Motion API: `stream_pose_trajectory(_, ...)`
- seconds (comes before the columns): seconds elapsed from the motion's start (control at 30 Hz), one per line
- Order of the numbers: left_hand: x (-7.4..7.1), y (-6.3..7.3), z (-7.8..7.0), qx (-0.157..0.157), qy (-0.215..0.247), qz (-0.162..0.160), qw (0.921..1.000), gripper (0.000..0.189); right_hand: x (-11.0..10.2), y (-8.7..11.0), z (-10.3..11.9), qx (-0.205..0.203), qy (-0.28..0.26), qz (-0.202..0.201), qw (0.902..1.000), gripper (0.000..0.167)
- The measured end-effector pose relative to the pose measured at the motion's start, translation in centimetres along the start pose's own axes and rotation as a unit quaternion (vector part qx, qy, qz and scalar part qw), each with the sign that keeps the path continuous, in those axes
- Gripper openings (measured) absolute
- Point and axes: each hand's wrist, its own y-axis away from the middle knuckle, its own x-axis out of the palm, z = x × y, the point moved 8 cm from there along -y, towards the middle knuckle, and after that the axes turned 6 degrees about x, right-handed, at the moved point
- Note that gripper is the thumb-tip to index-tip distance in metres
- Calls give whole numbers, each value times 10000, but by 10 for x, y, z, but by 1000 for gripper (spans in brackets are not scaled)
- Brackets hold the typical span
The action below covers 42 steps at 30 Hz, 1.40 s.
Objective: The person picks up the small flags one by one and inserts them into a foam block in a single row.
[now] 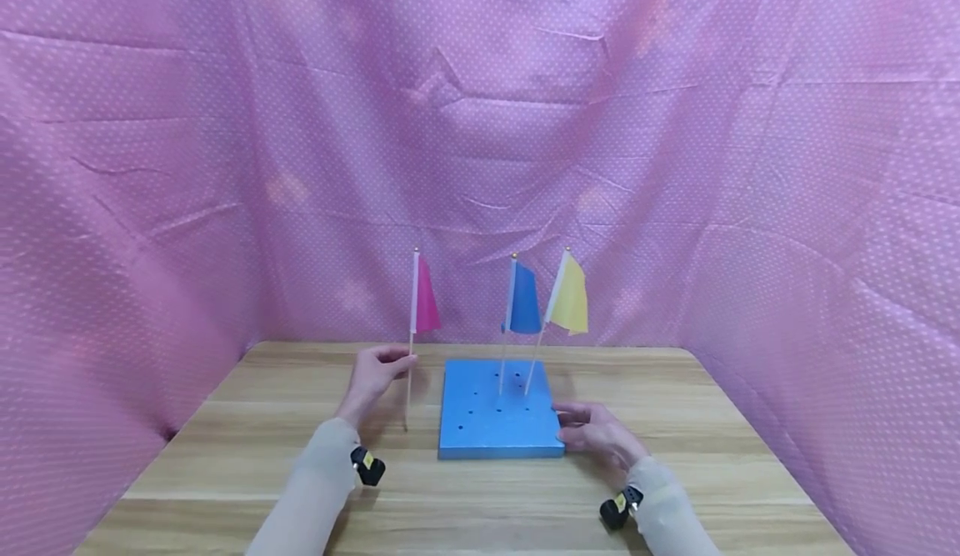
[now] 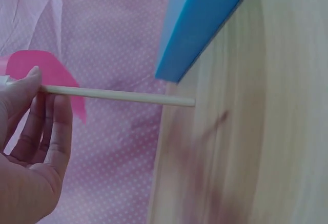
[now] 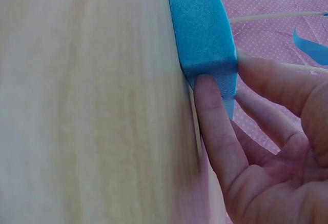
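My left hand (image 1: 377, 375) pinches the thin wooden stick of a pink flag (image 1: 425, 293) between thumb and fingers. The flag is upright, left of a blue block (image 1: 487, 437) with holes in its top. In the left wrist view, the stick's bare lower end (image 2: 177, 101) stands apart from the block. Two flags stand in the block: a blue flag (image 1: 525, 299), nearly upright, and a yellow flag (image 1: 572, 296) leaning right. My right hand (image 1: 596, 433) rests at the block's right side, its fairly straight fingers touching the edge near the front corner.
Beneath everything is a wood-grain table (image 1: 247, 473). Pink dotted cloth (image 1: 480, 147) hangs behind it and along both sides. A black camera is strapped to each wrist, over pale sleeves (image 1: 311, 477).
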Motion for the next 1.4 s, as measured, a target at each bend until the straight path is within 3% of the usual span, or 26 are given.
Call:
stream_pose_trajectory(0.4, 28, 5, -9, 79, 10, -228, 9997, 24, 0, 1, 1, -90, -52, 120, 9999, 64)
stream_pose_trajectory(0.87, 52, 2, -37, 567, -94, -421, 9975, 24, 0, 1, 0, -59, -100, 169, 9998, 65)
stream_pose_trajectory(1.13, 65, 1, -48, 665, 2, -278, 9974, 20, -2, 0, -1, -3, 37, 7, 10000, 65)
stream_pose_trajectory(1.4, 78, 1, -45, 556, 38, -194, 9983, 19, -1, 1, 0, 72, 108, -99, 9999, 66)
